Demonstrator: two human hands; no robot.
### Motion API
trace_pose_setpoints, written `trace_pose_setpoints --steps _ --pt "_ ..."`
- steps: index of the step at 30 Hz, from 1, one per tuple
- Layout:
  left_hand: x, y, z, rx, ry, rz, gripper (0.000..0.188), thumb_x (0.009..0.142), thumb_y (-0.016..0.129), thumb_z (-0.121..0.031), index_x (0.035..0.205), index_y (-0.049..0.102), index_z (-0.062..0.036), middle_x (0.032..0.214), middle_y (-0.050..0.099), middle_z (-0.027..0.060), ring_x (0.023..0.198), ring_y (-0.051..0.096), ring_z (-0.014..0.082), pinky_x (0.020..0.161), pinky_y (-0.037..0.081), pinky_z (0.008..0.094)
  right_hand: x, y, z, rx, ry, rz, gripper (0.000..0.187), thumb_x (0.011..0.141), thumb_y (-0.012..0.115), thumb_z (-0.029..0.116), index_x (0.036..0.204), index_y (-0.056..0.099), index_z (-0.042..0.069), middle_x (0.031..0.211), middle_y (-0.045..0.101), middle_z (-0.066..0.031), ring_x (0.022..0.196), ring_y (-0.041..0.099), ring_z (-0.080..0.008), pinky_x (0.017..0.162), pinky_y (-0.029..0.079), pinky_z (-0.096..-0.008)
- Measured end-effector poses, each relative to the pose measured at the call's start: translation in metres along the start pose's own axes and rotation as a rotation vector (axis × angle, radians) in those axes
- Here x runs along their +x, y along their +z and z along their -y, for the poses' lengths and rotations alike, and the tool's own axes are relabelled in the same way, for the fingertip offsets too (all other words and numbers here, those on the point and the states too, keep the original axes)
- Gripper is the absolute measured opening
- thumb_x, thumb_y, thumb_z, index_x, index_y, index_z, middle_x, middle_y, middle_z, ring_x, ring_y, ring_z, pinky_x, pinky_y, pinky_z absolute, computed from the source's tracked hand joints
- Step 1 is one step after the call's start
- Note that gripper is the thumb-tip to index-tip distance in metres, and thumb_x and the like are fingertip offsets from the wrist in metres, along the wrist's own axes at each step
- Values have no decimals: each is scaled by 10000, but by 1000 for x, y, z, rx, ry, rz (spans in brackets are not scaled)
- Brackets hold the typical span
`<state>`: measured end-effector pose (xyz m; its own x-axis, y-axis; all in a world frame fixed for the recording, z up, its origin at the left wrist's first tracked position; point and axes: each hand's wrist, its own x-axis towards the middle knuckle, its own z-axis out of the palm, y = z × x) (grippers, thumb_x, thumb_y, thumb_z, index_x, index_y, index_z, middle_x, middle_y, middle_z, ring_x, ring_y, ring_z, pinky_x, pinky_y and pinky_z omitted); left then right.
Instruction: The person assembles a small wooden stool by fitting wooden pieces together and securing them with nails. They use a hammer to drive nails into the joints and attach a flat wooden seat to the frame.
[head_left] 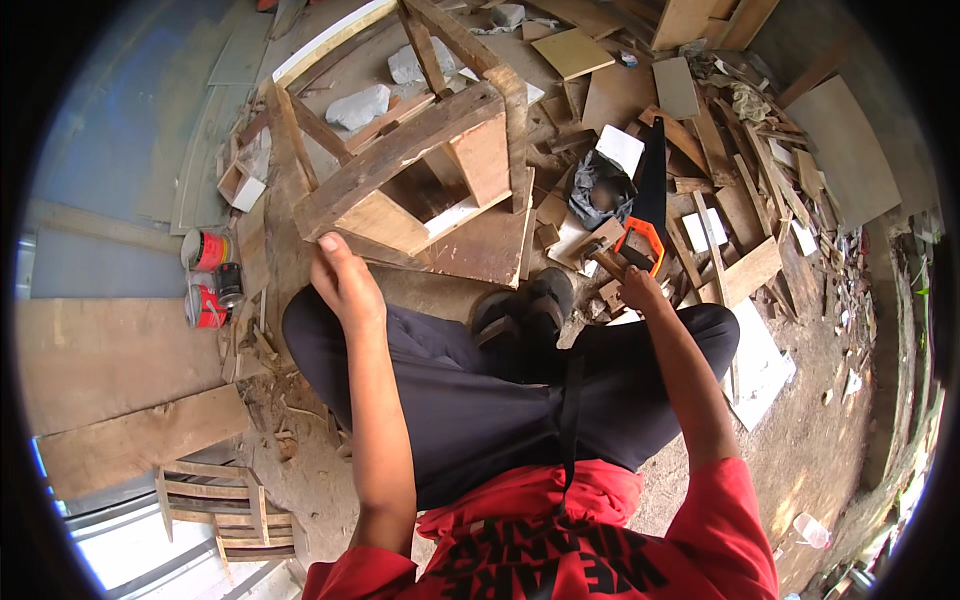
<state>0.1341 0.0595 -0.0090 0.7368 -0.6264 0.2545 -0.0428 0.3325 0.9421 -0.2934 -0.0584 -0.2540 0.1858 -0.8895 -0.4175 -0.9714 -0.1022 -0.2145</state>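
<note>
A wooden frame (pixel 395 155), built of old boards and a little like an upturned stool or small cabinet, stands on the ground before me. My left hand (pixel 347 285) grips its near left corner, thumb on top. My right hand (pixel 642 292) is closed around the handle of a hammer (pixel 606 262), held low above wood scraps, right of the frame. Just beyond that hand lies a handsaw with an orange handle (pixel 644 240) and a black blade (pixel 654 180). A black plastic bag (pixel 600 190) sits beside the saw; its contents are unclear.
Scrap boards and offcuts (pixel 745 190) cover the ground at the right. Red and dark paint cans (pixel 207 250) stand at the left, near leaning panels (pixel 120 350). A slatted wooden piece (pixel 225 505) is at the lower left. My sandalled feet (pixel 525 308) are close to the frame.
</note>
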Motion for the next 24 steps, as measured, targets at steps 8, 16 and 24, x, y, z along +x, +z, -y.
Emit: trace_pose_setpoints --steps 8,16,24 --pt "-57 18 -9 38 186 16 620 991 609 -486 1244 528 74 1187 595 90 1051 566 132 883 438 277 -1 -4 6 28 -16 10 456 888 694 319 1141 544 -30 1068 666 -309 1043 648 -471 887 530 -523" --pt "-25 26 0 154 439 153 599 962 642 -503 1162 547 54 1100 618 97 969 588 160 864 460 325 5 9 -7 40 -27 -13 457 885 700 323 1129 545 -31 1069 661 -310 1044 642 -472 893 522 -522" --pt "-12 85 0 113 454 -99 585 980 633 -451 1163 477 82 1078 610 165 984 608 200 847 489 345 9 19 -6 116 -66 -57 440 855 732 312 1050 606 -63 1088 646 -295 1071 630 -443 906 505 -492"
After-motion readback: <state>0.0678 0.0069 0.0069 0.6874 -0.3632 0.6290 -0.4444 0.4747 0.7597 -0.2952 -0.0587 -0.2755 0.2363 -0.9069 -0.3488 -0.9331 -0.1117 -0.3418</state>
